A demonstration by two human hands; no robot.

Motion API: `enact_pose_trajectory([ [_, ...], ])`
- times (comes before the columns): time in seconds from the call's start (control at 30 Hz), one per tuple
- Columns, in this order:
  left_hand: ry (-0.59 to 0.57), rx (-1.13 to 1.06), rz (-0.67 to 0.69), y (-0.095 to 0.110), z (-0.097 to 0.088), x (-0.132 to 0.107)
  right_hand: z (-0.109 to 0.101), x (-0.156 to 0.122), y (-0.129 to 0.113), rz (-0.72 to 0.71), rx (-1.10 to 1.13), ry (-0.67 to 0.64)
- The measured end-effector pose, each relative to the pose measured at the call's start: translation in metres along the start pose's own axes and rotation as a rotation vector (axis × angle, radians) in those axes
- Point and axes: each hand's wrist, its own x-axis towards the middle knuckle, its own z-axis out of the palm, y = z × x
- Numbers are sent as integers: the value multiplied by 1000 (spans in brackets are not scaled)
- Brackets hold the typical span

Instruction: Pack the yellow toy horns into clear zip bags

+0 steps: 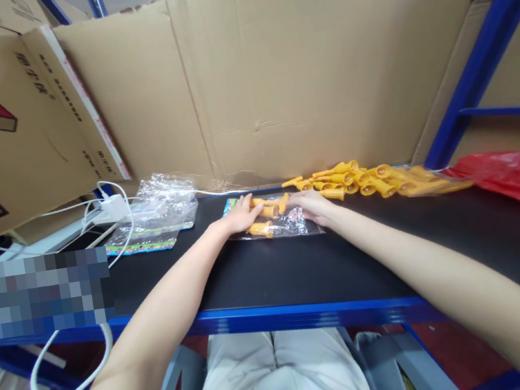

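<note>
A: Where lies the clear bag (288,224) of yellow pieces (261,228)?
B: On the black tabletop (263,279), between both hands.
A: Their state?
B: Left hand (240,216), bag's nine o'clock: resting unclenched on it. Right hand (311,205), three o'clock: grip indeterminable.

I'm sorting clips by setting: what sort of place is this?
Probably a workbench in a workshop or storeroom. What suggests it: a black worktop on a blue metal frame, a large cardboard panel behind, and a pile of yellow pieces.
</note>
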Motion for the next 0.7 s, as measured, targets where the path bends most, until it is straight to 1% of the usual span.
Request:
enact_pose_trajectory([
  [0.07,14,-14,8,1,1,0,-1,1,0,17,43,-47],
  [0.2,35,-45,21,3,-1,-2,1,1,0,27,34,-40],
  [0.37,32,-60,18,3,-1,-1,2,4,1,-59,93,-42],
  [0.47,23,-71,24,0,2,2,1,4,3,-43,-54,-5],
  [0.6,25,-75,29,-3,4,4,1,4,5,-91,-295,71],
  [0.7,33,-70,31,-4,4,5,3,4,5,-119,-349,98],
])
